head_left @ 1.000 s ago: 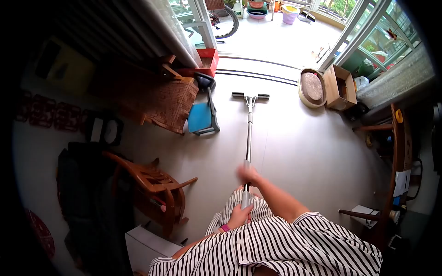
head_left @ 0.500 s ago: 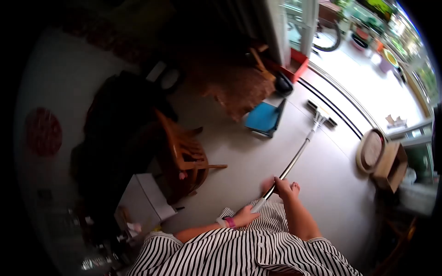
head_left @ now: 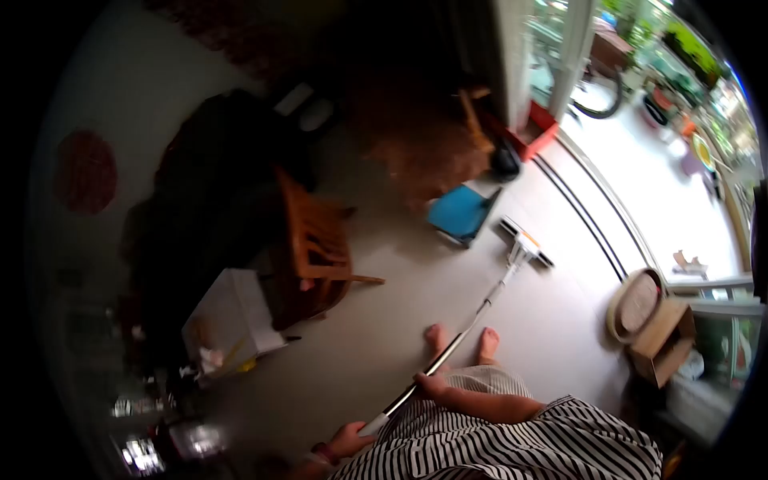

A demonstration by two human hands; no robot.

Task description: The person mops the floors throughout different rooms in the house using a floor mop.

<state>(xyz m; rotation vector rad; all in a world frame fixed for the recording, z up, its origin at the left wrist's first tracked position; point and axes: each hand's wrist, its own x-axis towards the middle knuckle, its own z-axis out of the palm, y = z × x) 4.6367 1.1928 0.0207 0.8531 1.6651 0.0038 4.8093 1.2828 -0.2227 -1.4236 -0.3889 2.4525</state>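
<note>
The grip end of the mop (head_left: 453, 347) is clasped by the left hand (head_left: 348, 440), its shaft by the right hand (head_left: 432, 386), nearer the head. The shaft is slanted up and rightward, its mop head (head_left: 523, 246) flanked by the blue stool (head_left: 460, 210) and, across open floor (head_left: 564, 292), the door track (head_left: 588, 218).

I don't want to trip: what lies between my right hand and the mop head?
The head view shows the mop pole spanning from your right hand to the mop head, running between your bare feet over the floor.
</note>
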